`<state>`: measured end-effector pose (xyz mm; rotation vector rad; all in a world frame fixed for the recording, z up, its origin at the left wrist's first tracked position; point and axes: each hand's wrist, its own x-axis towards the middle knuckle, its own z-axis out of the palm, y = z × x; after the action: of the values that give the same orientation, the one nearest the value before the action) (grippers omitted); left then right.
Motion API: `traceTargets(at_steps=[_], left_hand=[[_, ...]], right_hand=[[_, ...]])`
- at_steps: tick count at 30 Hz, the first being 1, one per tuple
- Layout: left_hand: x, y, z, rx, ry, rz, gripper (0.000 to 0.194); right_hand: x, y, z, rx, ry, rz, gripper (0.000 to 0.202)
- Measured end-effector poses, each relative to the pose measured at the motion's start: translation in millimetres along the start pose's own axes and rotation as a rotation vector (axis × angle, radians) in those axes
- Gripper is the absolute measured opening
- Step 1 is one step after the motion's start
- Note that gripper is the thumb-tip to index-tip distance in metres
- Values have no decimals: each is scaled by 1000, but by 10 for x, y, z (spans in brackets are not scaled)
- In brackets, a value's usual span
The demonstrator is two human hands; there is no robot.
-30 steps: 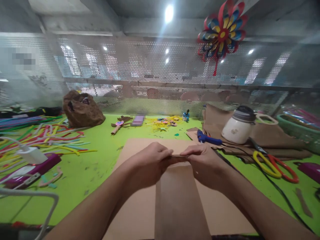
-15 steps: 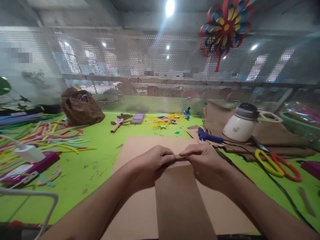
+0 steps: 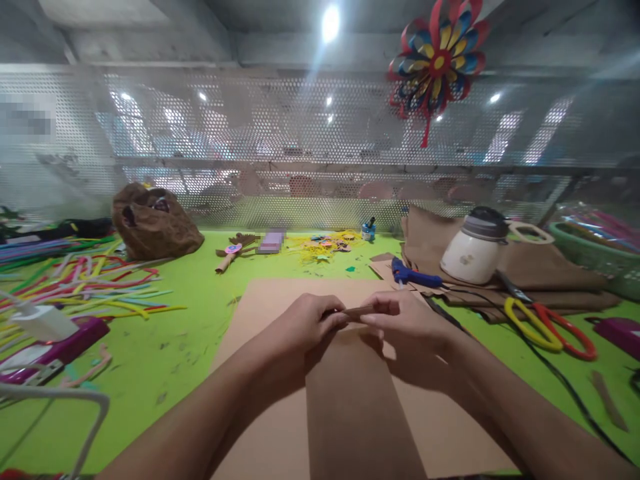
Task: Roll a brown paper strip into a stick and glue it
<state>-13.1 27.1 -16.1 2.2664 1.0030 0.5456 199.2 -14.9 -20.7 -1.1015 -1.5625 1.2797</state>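
Green tabletop (image 3: 160, 353): left hand (image 3: 306, 323), right hand (image 3: 413, 323) pinch brown paper strip (image 3: 356, 403).
It runs lengthwise forward, far end seemingly folded.

Hands (image 3: 357, 327) pinching brown paper strip (image 3: 353, 400), blue glue gun (image 3: 416, 275) beyond

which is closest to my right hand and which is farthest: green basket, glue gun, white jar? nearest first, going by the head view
From the right hand:
1. Glue gun: just beyond the hand.
2. White jar: farther back and to the right.
3. Green basket: far right, past the jar.
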Motion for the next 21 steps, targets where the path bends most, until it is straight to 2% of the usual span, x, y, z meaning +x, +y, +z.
traceTargets(at_steps=[5,13,17,21], left_hand=[[-46,85,-56,210,34,129,27],[-81,106,-73,186,63,215,25],[-83,122,-66,197,70,199,25],[-72,131,-57,159,69,103,23]], right_hand=[[85,0,-45,-61,-7,-3,12],[36,-94,-58,-241,-8,-61,20],[34,-99,-75,-316,-8,-77,24],[67,-39,-95,-269,13,-81,22]])
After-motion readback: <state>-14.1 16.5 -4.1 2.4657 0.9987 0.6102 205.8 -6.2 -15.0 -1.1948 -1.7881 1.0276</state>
